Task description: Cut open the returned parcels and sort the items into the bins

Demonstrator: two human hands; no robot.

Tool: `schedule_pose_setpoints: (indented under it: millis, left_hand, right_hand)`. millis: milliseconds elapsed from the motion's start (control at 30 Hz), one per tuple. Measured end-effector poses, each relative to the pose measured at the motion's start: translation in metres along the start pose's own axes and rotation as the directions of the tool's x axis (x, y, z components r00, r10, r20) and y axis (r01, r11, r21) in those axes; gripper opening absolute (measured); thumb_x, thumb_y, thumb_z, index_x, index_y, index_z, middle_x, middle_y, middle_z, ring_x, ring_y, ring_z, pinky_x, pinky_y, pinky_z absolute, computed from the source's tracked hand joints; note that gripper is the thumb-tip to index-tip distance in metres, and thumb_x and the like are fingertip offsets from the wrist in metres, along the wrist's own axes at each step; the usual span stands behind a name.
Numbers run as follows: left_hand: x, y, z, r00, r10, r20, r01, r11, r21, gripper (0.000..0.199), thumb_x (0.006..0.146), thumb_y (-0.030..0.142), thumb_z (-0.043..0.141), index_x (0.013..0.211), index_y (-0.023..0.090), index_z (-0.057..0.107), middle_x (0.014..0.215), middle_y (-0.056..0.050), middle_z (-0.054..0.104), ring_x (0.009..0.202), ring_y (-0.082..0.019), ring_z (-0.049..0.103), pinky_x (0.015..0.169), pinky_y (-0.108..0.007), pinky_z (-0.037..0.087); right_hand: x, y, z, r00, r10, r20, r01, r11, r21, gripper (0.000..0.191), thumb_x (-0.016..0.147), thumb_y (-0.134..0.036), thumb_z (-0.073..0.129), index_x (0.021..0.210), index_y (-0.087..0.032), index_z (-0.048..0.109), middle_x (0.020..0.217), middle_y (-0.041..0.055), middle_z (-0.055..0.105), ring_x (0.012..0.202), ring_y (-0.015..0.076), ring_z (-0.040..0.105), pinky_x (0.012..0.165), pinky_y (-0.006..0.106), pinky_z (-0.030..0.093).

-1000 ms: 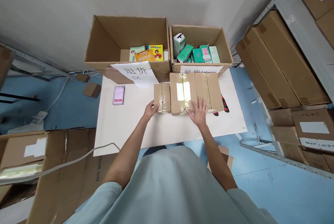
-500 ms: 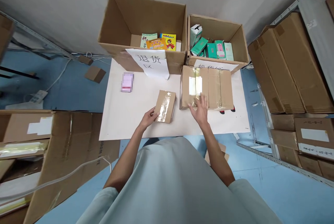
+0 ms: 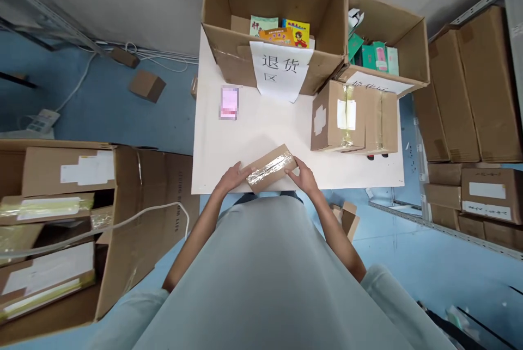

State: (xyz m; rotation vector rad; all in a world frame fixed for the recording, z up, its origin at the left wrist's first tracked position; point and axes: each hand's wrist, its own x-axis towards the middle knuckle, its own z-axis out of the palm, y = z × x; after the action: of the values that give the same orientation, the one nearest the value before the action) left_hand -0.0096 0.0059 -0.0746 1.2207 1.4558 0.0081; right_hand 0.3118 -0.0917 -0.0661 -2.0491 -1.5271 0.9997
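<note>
A small taped cardboard box (image 3: 271,168) is held at a tilt over the front edge of the white table (image 3: 261,127). My left hand (image 3: 234,177) grips its left end, with the thumb on top. At the right end, my right hand (image 3: 303,176) has its fingers and thumb around the corner. Clear tape runs along the top of the box and glares. Further right on the table stand two larger taped boxes side by side, the nearer one (image 3: 330,121) with white labels. A pink item (image 3: 229,103), blurred, lies on the table's left part.
A big open carton (image 3: 232,61) with booklets and a paper sign (image 3: 281,69) stands at the back. Beside it, another open carton (image 3: 412,45) contains green boxes. Parcels fill a large carton (image 3: 151,214) at the left, crossed by a white cable (image 3: 143,211). Shelved boxes (image 3: 490,192) are on the right.
My right hand has left the larger boxes and taken hold of the small box's right end. The small box has been turned and drawn to the table's front edge. The view has shifted left.
</note>
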Motion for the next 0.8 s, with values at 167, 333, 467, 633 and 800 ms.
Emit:
schedule_pose_setpoints:
  millis: [167,333,467,633,800]
  left_hand:
    - [-0.008,-0.031,-0.007,0.981,-0.187,-0.061,0.187,0.982,-0.002,0.1,0.081,0.099,0.068,0.129,0.012,0.078,0.127,-0.026,0.084,0.118,-0.047,0.083,0.096,-0.046,0.062]
    - [-0.013,-0.052,-0.012,0.998,0.019,-0.052,-0.029,0.978,-0.205,0.098,0.08,0.09,0.08,0.141,0.014,0.074,0.13,-0.022,0.085,0.129,-0.044,0.079,0.104,-0.047,0.062]
    - [-0.023,-0.061,-0.01,0.982,0.184,0.048,-0.154,0.917,-0.368,0.106,0.072,0.069,0.099,0.159,0.02,0.064,0.161,-0.02,0.071,0.149,-0.041,0.068,0.122,-0.049,0.058]
    - [-0.025,-0.069,0.0,0.971,0.238,0.038,-0.208,0.908,-0.364,0.118,0.06,0.06,0.103,0.163,0.019,0.061,0.172,-0.024,0.059,0.164,-0.045,0.052,0.135,-0.059,0.046]
    - [-0.021,-0.076,-0.001,0.958,0.279,-0.059,-0.281,0.887,-0.367,0.109,0.069,0.068,0.096,0.16,0.018,0.065,0.166,-0.022,0.064,0.16,-0.042,0.057,0.132,-0.056,0.049]
  right_hand:
    - [-0.038,-0.009,0.048,0.99,0.109,-0.085,-0.099,0.989,0.111,0.087,0.094,-0.064,0.086,0.165,-0.021,0.061,0.153,0.0197,0.071,0.137,0.0364,0.072,0.118,0.055,0.063]
    - [-0.054,-0.002,0.066,0.99,0.134,-0.036,-0.125,0.972,0.199,0.107,0.078,-0.067,0.097,0.167,-0.023,0.059,0.149,0.0184,0.069,0.137,0.036,0.07,0.116,0.054,0.064]
    - [-0.054,0.006,0.074,0.985,0.17,-0.022,-0.151,0.92,0.361,0.111,0.077,-0.068,0.096,0.169,-0.021,0.054,0.166,0.0223,0.062,0.148,0.036,0.065,0.12,0.056,0.06]
    - [-0.046,-0.003,0.085,0.977,0.214,-0.023,-0.177,0.862,0.476,0.102,0.082,-0.068,0.092,0.165,-0.022,0.056,0.166,0.0205,0.065,0.152,0.0338,0.064,0.124,0.057,0.057]
    - [-0.047,-0.015,0.086,0.964,0.24,-0.117,-0.155,0.861,0.484,0.091,0.08,-0.064,0.093,0.155,-0.019,0.068,0.146,0.0173,0.08,0.137,0.0325,0.074,0.124,0.056,0.057]
